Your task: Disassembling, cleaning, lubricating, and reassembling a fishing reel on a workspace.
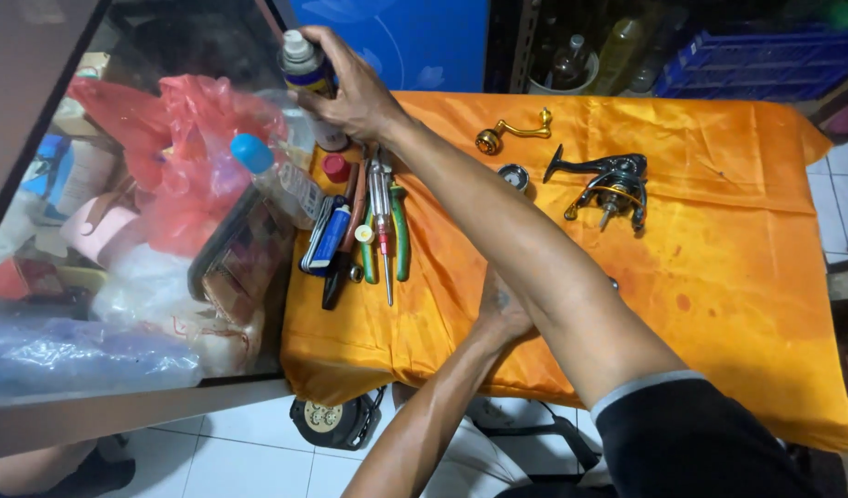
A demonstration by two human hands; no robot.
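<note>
The right hand (355, 88) is reaching across, its grip clamped on a spray can (304, 65) just behind the tools (373, 226). The left hand (502, 314) is resting on the orange tabletop (719, 277) beside those tools, its grip hidden.

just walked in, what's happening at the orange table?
A person is working at a table draped in orange cloth. Their right hand reaches across to the far left and grips a spray can. Their left hand rests on the cloth, mostly hidden under the right forearm. A fishing reel lies on the cloth, with a gold handle apart from it. Screwdrivers and pliers lie in a row beside the can.
</note>
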